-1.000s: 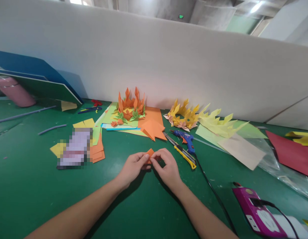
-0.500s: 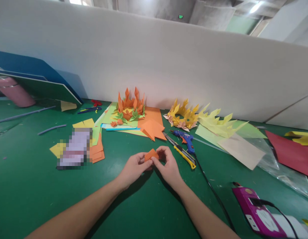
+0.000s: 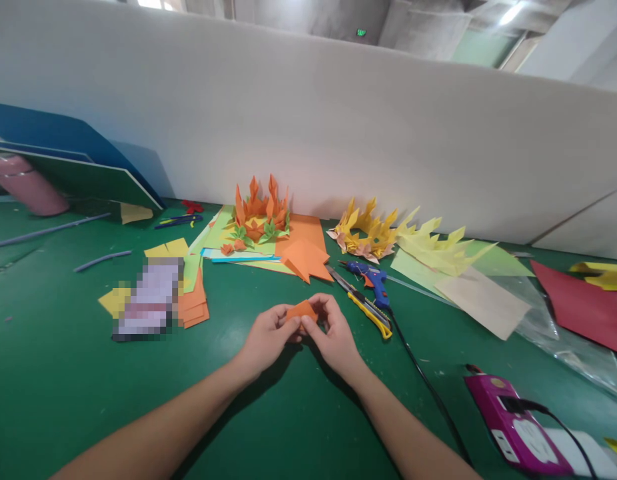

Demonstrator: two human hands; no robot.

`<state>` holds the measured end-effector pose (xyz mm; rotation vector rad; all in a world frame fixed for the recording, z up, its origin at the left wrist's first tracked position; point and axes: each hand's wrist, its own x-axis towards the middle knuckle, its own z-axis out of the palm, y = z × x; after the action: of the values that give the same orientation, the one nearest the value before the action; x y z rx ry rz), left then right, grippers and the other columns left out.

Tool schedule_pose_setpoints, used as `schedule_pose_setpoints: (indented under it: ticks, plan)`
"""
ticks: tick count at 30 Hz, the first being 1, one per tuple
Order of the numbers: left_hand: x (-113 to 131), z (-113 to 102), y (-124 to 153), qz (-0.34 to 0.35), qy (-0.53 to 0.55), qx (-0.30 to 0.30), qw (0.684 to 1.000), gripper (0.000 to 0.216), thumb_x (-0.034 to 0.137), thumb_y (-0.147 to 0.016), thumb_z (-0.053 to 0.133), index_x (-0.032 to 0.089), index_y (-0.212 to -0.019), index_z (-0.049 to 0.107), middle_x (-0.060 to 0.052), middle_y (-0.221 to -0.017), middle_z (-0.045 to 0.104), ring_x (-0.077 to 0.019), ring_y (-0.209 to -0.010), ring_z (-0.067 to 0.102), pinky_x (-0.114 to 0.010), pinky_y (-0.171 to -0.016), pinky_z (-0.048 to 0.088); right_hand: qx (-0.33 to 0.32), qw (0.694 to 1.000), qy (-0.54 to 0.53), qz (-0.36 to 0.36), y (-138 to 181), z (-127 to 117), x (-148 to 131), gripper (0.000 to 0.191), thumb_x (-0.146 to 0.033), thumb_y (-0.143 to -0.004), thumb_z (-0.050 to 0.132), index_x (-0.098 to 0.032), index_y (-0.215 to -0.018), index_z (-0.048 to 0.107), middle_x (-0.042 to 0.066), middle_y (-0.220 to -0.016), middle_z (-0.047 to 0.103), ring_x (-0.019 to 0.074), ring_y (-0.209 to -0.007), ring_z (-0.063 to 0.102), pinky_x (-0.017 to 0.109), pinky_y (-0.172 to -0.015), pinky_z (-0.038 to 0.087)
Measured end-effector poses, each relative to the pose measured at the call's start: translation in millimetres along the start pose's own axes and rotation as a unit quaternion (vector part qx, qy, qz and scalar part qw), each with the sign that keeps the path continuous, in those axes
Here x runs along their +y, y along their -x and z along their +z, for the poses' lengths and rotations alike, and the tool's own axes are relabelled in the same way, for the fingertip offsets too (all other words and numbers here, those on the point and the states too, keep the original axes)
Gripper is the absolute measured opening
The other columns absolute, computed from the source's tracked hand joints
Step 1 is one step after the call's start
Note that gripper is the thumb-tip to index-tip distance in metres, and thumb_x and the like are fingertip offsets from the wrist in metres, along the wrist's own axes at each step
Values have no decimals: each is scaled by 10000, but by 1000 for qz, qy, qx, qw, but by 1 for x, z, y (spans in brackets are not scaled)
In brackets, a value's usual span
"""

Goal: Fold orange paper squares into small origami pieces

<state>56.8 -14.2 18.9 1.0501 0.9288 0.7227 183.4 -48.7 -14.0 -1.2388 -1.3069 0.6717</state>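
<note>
Left hand (image 3: 265, 337) and right hand (image 3: 335, 333) both pinch small orange folded paper (image 3: 301, 311) mid-bench (image 3: 63, 373); fingertips cover its lower edge, fold shape unclear

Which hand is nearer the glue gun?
Right. The right hand is just left of and below the glue gun; the left hand is farther left, beyond the orange paper.
</note>
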Motion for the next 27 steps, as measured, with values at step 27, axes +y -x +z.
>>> schedule_pose_setpoints:
  ticks: [27]
  plan:
    - [-2,-13,-9,174,-87,37,980,166,228,-628,668,175,-681,520,35,-686,521,-109,-649,506,-239,-638,419,-61,996,-65,28,1,-3,-12,178,-261,-675,677,-202,-764,534,-28,-670,536,125,-602,510,256,-596,441]
